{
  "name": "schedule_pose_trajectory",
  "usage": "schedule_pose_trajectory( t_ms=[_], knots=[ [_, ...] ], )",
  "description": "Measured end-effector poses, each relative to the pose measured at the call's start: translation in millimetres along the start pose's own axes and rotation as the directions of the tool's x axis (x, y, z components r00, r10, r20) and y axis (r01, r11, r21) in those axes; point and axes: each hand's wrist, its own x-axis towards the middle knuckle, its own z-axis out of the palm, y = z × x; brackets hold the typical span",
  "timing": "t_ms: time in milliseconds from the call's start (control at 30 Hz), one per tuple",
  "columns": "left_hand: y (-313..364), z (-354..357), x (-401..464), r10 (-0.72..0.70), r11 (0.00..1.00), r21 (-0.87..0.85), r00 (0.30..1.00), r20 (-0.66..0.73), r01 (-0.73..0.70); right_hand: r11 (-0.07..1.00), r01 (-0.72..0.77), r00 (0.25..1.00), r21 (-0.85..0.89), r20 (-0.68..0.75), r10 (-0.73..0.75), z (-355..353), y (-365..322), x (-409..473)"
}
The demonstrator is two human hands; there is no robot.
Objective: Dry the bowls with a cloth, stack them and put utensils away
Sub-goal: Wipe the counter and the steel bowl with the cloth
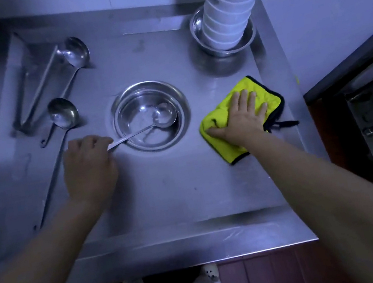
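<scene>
While the head view looks straight down on a steel table [165,195], the left hand [88,163] pinches the near tip of a ladle [150,125] whose cup lies inside a steel bowl [151,115] at the table's middle. Its fingers are curled round the handle end, just outside the bowl's near-left rim. The ladle's long axis runs from that hand up and to the right, across the rim, with the cup resting low against the bowl's far-right inner wall. Any lift would likely have to draw along this line, toward the left, to clear the rim without tipping the bowl.

The right hand [241,116] lies flat on a yellow cloth [270,99], fingers straight and spread, pressing it to the table just right of the bowl. That hand is nearer the cloth and the stack; the left is nearer the utensils.

At the far right corner a tall, leaning stack of white bowls [233,3] stands inside another steel bowl [197,27]. To the far left lie two more ladles: a large ladle [76,51] and a smaller ladle [63,113], well apart from the centre bowl, with long handles crossing beside them.

Judging by this, the centre bowl appears not yet stacked, and the held ladle probably belongs with those on the left.
</scene>
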Motion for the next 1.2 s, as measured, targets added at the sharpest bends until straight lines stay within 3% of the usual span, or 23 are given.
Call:
schedule_pose_trajectory(
  t_ms=[100,200,367,567,667,733,833,1033,1200],
  knots=[
    [-18,10,14,0.092,0.985,0.135,0.986,0.141,-0.111,1.0,-0.006,1.0,0.009,-0.027,0.006,-10,-32,28],
    [-24,16,18,0.08,0.985,0.12,0.943,0.323,-0.125,0.999,0.051,0.997,0.005,-0.056,-0.05,-8,-63,34],
    [-35,11,18,0.16,0.985,0.007,0.929,0.334,-0.172,0.994,0.108,0.991,0.023,-0.08,-0.106,8,-66,-5],
    [-54,-10,18,0.014,0.989,-0.136,0.903,0.429,0.049,0.994,-0.073,0.997,0.076,0.004,0.073,34,-46,-101],
    [-71,-24,11,-0.096,0.938,-0.251,0.878,0.47,0.237,0.97,-0.22,0.972,0.106,0.109,0.209,44,-64,-146],
    [-86,-33,6,-0.121,0.886,-0.347,0.875,0.469,0.308,0.967,-0.238,0.959,0.09,0.178,0.219,46,-87,-166],
    [-116,-49,1,-0.166,0.81,-0.452,0.885,0.434,0.374,0.988,-0.147,0.972,0.056,0.196,0.133,49,-140,-181],
    [-178,-85,-8,-0.31,0.704,-0.528,0.874,0.374,0.475,0.996,0.091,0.991,0.012,0.093,-0.092,40,-267,-152],
    [-215,-105,-17,-0.382,0.705,-0.503,0.865,0.324,0.5,0.971,0.24,0.969,-0.006,0.053,-0.24,28,-346,-129]
  ],
)
